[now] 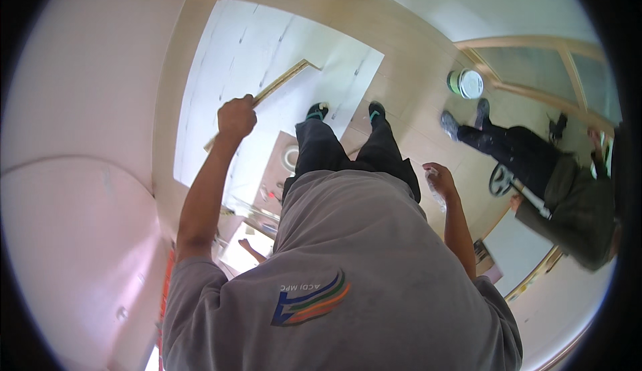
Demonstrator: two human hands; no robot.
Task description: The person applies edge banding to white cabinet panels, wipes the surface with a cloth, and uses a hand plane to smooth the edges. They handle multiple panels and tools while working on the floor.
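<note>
Left hand: closed in a full fist around the near part of a long, thin wooden strip, arm stretched out ahead of the body; the wrap-around hold reads as a way to steady a long, light piece from 1 end.
Wooden strip: runs up and away from the fist toward the far right, its far end over the white sheet; a short stub shows below the fist on the near side. Whether the far end touches the sheet cannot be told.
Right hand: fingers curled loosely around a small crumpled piece of clear plastic, held low at the person's side, well apart from the strip, probably just kept out of the way.
White sheet: lies flat on the pale wooden floor beyond and beneath the left fist, likely as cover or underlay for the floor.
Feet: 2 dark shoes with teal trim stand at the sheet's edge, just right of the left fist.
Below the left forearm: a brown board with a white ring-shaped roll and small loose items, close at hand.
Beyond the right hand: a green-sided tub with a white lid stands on the floor, and a 2nd person in dark clothes is low by a glazed wooden door frame.
</note>
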